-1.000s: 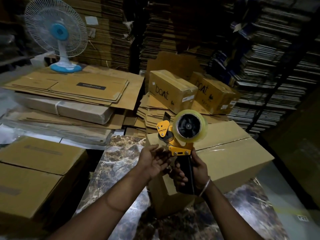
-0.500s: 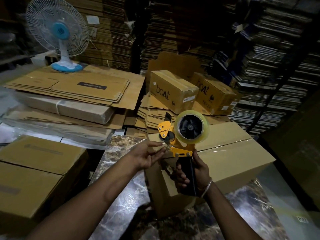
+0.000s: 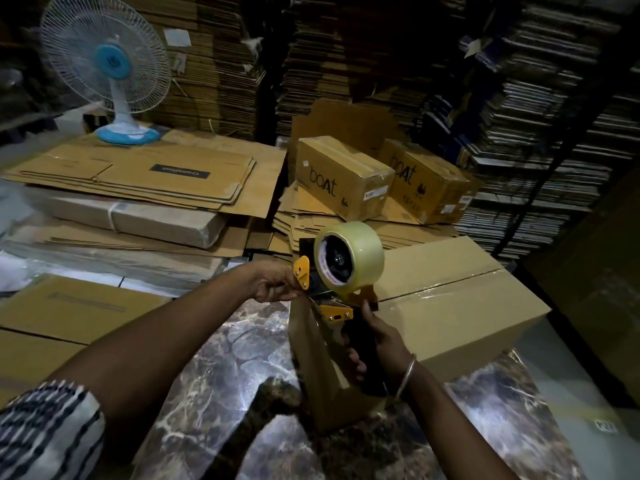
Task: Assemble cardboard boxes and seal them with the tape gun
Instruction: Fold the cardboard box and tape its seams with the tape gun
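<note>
Right hand is wrapped tight round the black handle of the tape gun, holding it up in the air over the near end of the cardboard box. The big clear roll sits on top, facing us. Left hand is in at the yellow front end of the gun, fingers curled and pinching there; it looks like the loose tape end, though the film itself is too clear and the light too dim for me to be sure.

The box stands on the marble-patterned bench, top flaps closed, a glossy strip already along the top seam.

Now, the risks. Those left fingertips are right beside the nose of the gun, where I'd expect the cutter teeth, so one slip and that's a nick. If the tape end gets away, it could snap back onto the roll or fold onto itself, and then it's a fiddle to peel free. Pull it off-line and the strip may go down crooked or wrinkled. And nothing is steadying the box, so a firm press from the gun could shove it along that slick bench.
</note>
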`<state>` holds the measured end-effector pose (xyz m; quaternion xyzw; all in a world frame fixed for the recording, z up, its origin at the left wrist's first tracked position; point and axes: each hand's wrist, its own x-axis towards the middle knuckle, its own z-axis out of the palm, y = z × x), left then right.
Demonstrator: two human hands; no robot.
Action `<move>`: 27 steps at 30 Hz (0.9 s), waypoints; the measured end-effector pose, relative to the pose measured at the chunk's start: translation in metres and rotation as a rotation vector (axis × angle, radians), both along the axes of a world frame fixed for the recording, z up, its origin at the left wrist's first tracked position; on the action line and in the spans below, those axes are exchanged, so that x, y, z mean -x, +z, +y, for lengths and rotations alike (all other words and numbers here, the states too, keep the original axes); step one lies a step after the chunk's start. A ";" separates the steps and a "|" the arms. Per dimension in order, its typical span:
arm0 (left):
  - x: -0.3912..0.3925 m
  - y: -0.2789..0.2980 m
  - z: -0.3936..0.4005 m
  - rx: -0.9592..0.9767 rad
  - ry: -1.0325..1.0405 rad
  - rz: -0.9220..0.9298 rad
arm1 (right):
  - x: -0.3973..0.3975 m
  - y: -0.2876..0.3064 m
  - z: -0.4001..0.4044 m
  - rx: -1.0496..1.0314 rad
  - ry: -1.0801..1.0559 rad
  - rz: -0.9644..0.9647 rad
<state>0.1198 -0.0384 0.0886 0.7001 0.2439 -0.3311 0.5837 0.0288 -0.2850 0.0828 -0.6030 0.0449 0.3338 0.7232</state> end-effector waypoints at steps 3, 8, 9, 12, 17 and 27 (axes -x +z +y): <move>-0.007 0.012 -0.017 -0.047 -0.004 -0.100 | 0.006 0.005 0.005 0.071 -0.046 -0.056; -0.027 0.006 -0.026 -0.141 0.057 -0.373 | 0.007 0.002 0.008 0.068 -0.126 -0.047; -0.032 0.004 -0.022 -0.191 0.074 -0.445 | 0.008 0.001 0.008 0.068 -0.136 -0.043; -0.041 0.007 -0.015 -0.247 0.064 -0.558 | 0.012 0.000 0.007 0.075 -0.163 -0.051; -0.051 -0.004 -0.016 -0.385 0.047 -0.644 | 0.013 -0.002 0.022 0.134 -0.176 -0.135; -0.054 -0.028 -0.008 -0.510 0.047 -0.730 | 0.014 -0.002 0.045 0.218 -0.181 -0.198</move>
